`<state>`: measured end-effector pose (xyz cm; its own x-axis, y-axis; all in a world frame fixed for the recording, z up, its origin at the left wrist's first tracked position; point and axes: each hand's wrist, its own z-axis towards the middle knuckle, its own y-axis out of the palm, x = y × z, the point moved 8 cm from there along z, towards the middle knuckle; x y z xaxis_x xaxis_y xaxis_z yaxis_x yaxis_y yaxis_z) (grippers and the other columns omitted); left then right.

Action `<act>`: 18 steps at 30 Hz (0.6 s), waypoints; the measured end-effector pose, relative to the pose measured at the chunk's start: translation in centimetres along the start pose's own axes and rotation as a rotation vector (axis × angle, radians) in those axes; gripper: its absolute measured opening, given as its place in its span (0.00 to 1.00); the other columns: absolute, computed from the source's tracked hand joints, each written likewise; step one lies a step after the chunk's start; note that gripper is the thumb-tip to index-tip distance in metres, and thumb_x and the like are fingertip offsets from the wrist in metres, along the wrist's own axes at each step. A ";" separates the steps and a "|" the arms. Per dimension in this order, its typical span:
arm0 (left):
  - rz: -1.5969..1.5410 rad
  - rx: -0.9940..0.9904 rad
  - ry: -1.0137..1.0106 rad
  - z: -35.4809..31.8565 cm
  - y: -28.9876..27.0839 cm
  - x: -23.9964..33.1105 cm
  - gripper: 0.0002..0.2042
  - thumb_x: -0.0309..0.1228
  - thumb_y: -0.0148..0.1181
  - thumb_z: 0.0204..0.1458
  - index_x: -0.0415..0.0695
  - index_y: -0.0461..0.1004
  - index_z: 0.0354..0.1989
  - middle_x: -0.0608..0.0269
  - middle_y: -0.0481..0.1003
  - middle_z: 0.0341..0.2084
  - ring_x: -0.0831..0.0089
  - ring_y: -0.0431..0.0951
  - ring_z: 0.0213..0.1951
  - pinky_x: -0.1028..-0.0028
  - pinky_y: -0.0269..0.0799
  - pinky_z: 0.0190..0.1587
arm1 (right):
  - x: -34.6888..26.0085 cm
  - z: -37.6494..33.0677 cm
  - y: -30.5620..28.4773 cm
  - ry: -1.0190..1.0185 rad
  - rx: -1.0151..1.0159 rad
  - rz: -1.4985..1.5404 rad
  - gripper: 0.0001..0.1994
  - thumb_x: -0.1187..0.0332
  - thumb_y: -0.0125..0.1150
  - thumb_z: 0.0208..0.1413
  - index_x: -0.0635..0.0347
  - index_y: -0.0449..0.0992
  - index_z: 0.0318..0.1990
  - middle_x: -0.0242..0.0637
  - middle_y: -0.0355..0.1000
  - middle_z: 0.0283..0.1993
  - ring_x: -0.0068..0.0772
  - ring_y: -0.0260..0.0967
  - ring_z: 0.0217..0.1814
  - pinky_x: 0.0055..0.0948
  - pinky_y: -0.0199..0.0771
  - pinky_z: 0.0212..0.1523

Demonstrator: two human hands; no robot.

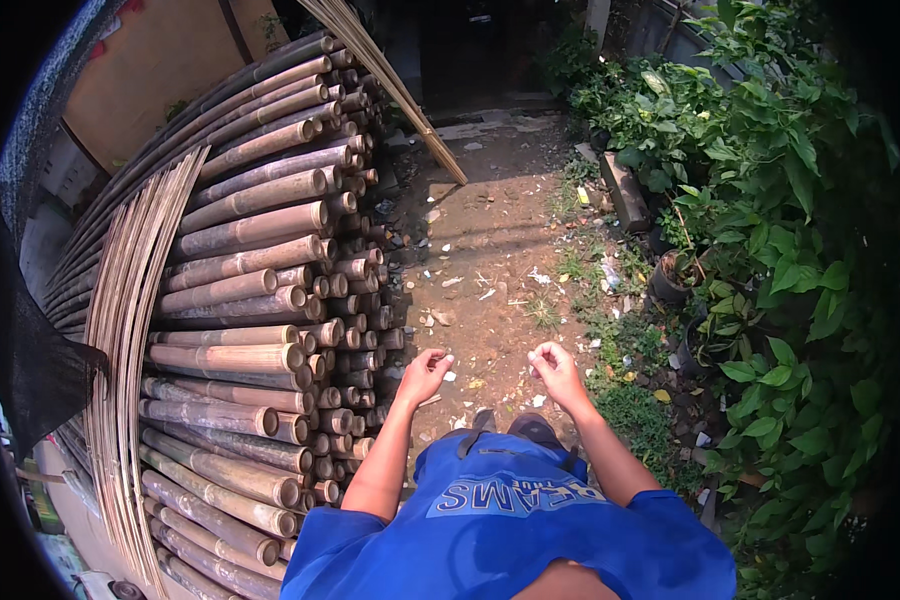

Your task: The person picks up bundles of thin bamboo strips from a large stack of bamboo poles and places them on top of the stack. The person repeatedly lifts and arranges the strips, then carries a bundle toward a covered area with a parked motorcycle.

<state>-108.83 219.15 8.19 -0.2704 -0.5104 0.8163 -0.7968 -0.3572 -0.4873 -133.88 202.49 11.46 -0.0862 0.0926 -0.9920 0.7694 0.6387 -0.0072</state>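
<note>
My left hand [425, 376] hangs in the air before me, just right of the cut ends of a tall stack of bamboo poles [240, 358], without touching them. Its fingers are loosely curled in toward the thumb, and I see nothing in them. Level with it, my right hand [558, 372] is raised over the dirt path [490, 270], also with curled fingers and nothing visible in its grasp. A gap of path separates the two hands. Below them are my shoes [536, 428], partly covered by my blue shirt [510, 530].
Thin split bamboo strips [130, 330] lean upright against the stack's left part. Another bundle of strips [400, 90] slants down to the path at the far end. Leafy plants [770, 330], a pot [671, 277] and a block [625, 190] line the right side. Dark netting [40, 340] hangs at left.
</note>
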 end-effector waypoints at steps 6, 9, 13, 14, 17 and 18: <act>-0.103 0.066 0.100 20.5 -6.2 12.1 0.34 0.51 0.67 0.59 0.37 0.71 0.64 0.50 0.81 0.46 0.66 0.82 0.47 0.66 0.77 0.54 | 11.0 14.4 -13.2 0.397 0.365 0.130 0.08 0.62 0.63 0.67 0.51 0.74 0.37 0.25 0.72 0.30 0.16 0.68 0.25 0.19 0.71 0.24; -0.265 0.171 0.097 32.3 -8.7 11.7 0.36 0.47 0.70 0.58 0.38 0.65 0.68 0.48 0.78 0.52 0.67 0.80 0.51 0.67 0.76 0.56 | 13.5 26.7 -16.0 0.421 0.385 0.156 0.08 0.62 0.64 0.67 0.51 0.73 0.36 0.25 0.72 0.30 0.16 0.69 0.25 0.19 0.72 0.25; -0.421 0.368 -0.015 47.0 -11.5 9.3 0.36 0.44 0.70 0.60 0.35 0.61 0.69 0.50 0.77 0.54 0.72 0.78 0.51 0.71 0.75 0.55 | 14.4 50.6 -17.1 0.294 0.161 -0.129 0.09 0.61 0.64 0.67 0.55 0.76 0.41 0.30 0.77 0.34 0.20 0.74 0.31 0.24 0.77 0.31; -0.466 0.408 -0.013 50.0 -12.3 9.2 0.37 0.43 0.69 0.60 0.34 0.60 0.70 0.51 0.77 0.53 0.73 0.78 0.50 0.72 0.74 0.55 | 12.5 56.6 -16.1 0.215 0.079 -0.190 0.10 0.61 0.64 0.66 0.57 0.77 0.43 0.31 0.78 0.35 0.22 0.75 0.33 0.26 0.78 0.35; -0.534 0.502 -0.006 56.7 -16.0 10.7 0.37 0.41 0.69 0.61 0.34 0.57 0.71 0.53 0.79 0.50 0.75 0.77 0.50 0.73 0.73 0.55 | 1.3 73.3 -10.5 0.023 -0.113 -0.408 0.15 0.60 0.67 0.64 0.63 0.78 0.48 0.41 0.82 0.42 0.31 0.79 0.44 0.32 0.78 0.46; -0.557 0.515 0.013 59.2 -16.7 11.9 0.38 0.41 0.69 0.61 0.33 0.57 0.71 0.53 0.79 0.50 0.76 0.77 0.50 0.73 0.73 0.55 | -1.6 78.3 -9.2 -0.043 -0.149 -0.379 0.17 0.59 0.67 0.64 0.63 0.77 0.51 0.44 0.82 0.45 0.34 0.79 0.48 0.34 0.78 0.50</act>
<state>-66.71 172.73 7.69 0.0894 -0.1392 0.9862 -0.4652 -0.8814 -0.0822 -91.24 136.69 3.27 -0.3170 -0.2008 -0.9269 0.5879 0.7253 -0.3582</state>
